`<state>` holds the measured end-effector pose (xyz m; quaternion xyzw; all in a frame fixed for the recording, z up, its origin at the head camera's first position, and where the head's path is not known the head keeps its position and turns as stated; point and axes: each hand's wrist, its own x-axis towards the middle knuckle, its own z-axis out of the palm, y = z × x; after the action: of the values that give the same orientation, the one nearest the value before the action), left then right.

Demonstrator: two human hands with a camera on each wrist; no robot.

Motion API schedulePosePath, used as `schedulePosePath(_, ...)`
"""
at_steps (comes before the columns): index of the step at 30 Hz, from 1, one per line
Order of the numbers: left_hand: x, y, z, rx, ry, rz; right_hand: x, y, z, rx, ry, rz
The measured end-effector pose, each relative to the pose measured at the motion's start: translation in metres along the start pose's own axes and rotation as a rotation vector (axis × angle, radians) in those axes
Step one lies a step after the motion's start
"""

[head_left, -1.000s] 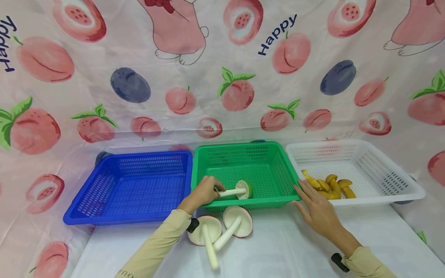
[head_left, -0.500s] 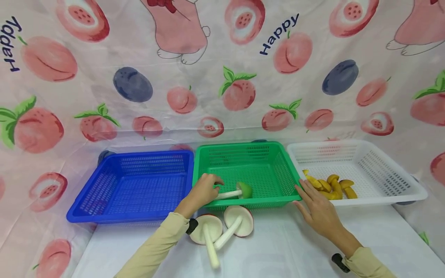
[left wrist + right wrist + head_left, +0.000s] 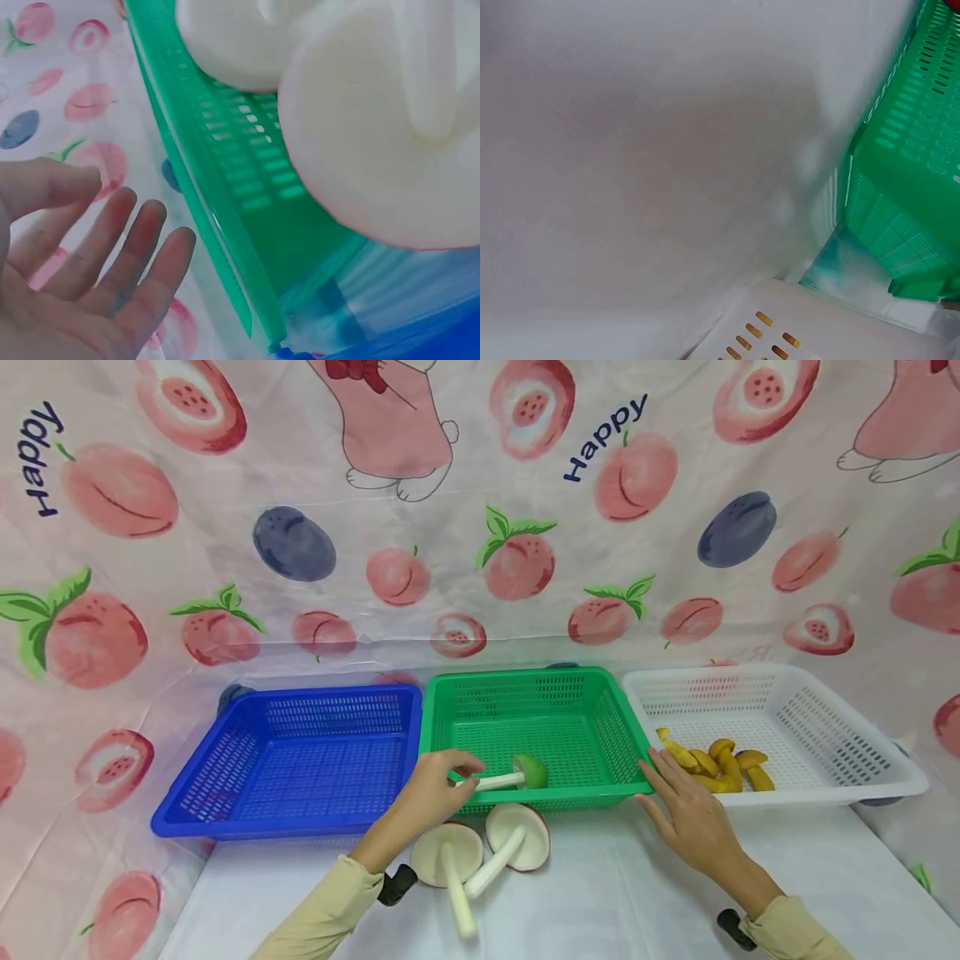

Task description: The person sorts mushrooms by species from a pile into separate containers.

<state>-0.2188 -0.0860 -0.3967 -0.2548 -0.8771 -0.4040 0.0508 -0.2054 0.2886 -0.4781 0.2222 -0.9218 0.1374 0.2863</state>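
My left hand (image 3: 431,789) hovers over the front left corner of the green basket (image 3: 555,739), its fingers loosely bent with nothing between them, as the left wrist view confirms. Just beyond the fingertips lies a toy mushroom with a green cap (image 3: 533,772) and white stem, inside that basket. Between the green and white baskets, my right hand (image 3: 693,827) rests its fingers on the rims. On the table in front lie two mushrooms: one pale-gilled, red-edged mushroom (image 3: 459,887) beside the left wrist, and a second red-edged mushroom (image 3: 528,841) touching or nearly touching it.
A blue basket (image 3: 330,772) stands left of the green one. The white basket (image 3: 810,735) at right holds several yellow-brown mushrooms (image 3: 726,764). Behind the row hangs a fruit-printed cloth (image 3: 450,543). White cloth covers the table (image 3: 600,893).
The left hand has let go of the green-capped mushroom's stem and drawn back slightly left and toward the body. That mushroom's cap has rolled over, showing more green. The right hand has stayed put.
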Motion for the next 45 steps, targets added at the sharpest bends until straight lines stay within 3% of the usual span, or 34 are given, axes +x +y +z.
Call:
schedulePosePath(4,-0.018,0.005,-0.006,-0.051,0.068,-0.05,0.001,-0.001,0.0,-0.007,-0.001,-0.007)
schedulePosePath(9,-0.038,0.011,-0.012,-0.063,0.109,-0.101,0.0,-0.001,-0.001,-0.014,0.011,-0.013)
schedulePosePath(24,-0.074,0.01,-0.01,-0.057,0.149,-0.167,-0.002,0.0,0.001,-0.008,0.004,0.003)
schedulePosePath(34,-0.094,0.003,0.005,-0.07,0.164,-0.215,-0.001,-0.002,0.001,-0.012,0.011,0.012)
schedulePosePath(45,-0.122,-0.008,0.037,-0.206,0.091,-0.337,-0.001,-0.004,0.002,-0.012,0.027,0.009)
